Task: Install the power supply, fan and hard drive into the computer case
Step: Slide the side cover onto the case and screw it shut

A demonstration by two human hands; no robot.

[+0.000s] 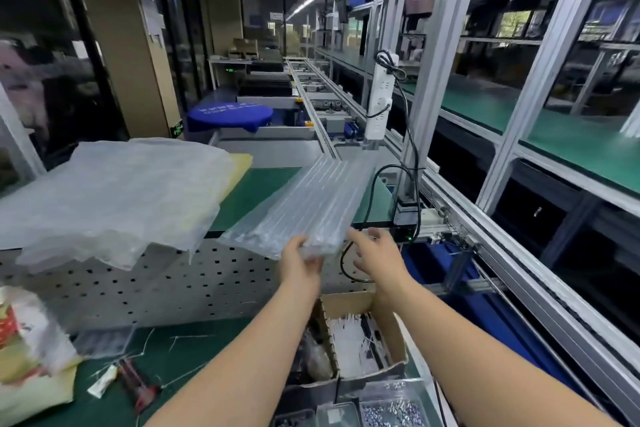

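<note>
A clear air-column packing sheet (304, 204) lies slanted over the edge of the raised green shelf (266, 184). My left hand (301, 260) grips its near edge, thumb on top. My right hand (377, 250) hovers just right of that edge with relaxed, spread fingers and holds nothing. No computer case, power supply, fan or hard drive is in view.
A heap of clear plastic bags (114, 198) covers the shelf's left side. Below, a cardboard box of white cable ties (360, 340), trays of screws (391, 409), a red-handled tool (138, 388) and a tube lie on the green mat. A conveyor line (325, 114) and a hanging power strip (381, 97) stand behind.
</note>
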